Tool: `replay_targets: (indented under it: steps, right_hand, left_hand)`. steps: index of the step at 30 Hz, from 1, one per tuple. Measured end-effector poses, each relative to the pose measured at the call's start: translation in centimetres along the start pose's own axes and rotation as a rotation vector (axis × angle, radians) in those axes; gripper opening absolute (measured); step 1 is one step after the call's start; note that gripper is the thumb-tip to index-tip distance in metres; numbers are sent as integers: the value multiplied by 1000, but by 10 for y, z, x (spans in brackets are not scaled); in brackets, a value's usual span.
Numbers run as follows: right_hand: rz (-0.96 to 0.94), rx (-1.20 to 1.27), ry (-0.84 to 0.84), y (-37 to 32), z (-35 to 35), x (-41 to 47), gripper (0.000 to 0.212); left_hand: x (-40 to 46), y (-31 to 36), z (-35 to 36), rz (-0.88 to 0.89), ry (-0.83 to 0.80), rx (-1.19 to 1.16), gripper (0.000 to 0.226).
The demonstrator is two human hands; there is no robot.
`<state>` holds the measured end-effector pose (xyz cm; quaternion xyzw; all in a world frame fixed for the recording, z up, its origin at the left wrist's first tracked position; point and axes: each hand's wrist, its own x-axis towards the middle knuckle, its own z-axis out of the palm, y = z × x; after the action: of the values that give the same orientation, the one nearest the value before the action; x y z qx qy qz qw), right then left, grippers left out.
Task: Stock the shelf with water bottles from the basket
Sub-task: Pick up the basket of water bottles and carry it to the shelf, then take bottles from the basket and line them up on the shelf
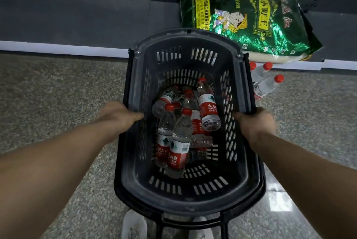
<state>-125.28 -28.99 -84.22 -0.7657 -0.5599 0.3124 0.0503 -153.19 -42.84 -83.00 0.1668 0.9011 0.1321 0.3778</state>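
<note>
A black plastic basket [241,180] is in the middle of the view, over the speckled floor. Several clear water bottles [179,148] with red caps and red labels lie jumbled in its bottom. My left hand [119,115] grips the basket's left rim, fingers curled over the edge. My right hand [255,123] grips the right rim the same way. The grey bottom shelf [77,24] runs across the top of the view, just beyond the basket's far end.
A green rice bag [249,18] lies on the shelf at the right, overhanging its edge. Three more water bottles [266,84] lie on the floor to the right of the basket. My white shoes [133,225] show under the basket's near end.
</note>
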Motion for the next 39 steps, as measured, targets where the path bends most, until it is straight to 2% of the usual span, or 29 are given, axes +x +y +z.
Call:
replay_targets:
  steps: [8, 17, 20, 23, 25, 27, 29, 31, 36, 39]
  right_hand:
    - [9, 32, 2, -2, 16, 15, 50]
    - [0, 1, -8, -6, 18, 29, 51]
    - [-5, -47, -34, -7, 16, 28, 51]
    - [-14, -112, -56, -15, 5, 25, 52]
    - [-109, -213, 21, -23, -2, 17, 58]
    - [-296, -287, 156, -31, -5, 7, 56]
    - [-422, -254, 200, -40, -4, -5, 49]
    - [-447, -202, 162, -46, 4, -17, 45]
    - [-226, 20, -7, -45, 48, -35, 40]
    - [-42, 68, -170, -31, 87, -38, 58]
  left_hand:
    - [25, 2, 7, 35, -32, -2, 55]
    - [38, 9, 7, 100, 16, 11, 54]
    - [33, 12, 5, 118, -17, 79, 54]
    - [22, 19, 4, 140, 42, 183, 60]
    - [9, 24, 2, 221, 198, 227, 64]
    - [-4, 30, 0, 407, 354, 252, 63]
    - [-13, 35, 3, 542, 331, 213, 57]
    - [-17, 36, 12, 539, 222, 144, 53]
    - [-9, 27, 45, 417, 63, 19, 53]
    - [2, 28, 70, 423, 63, 47, 51]
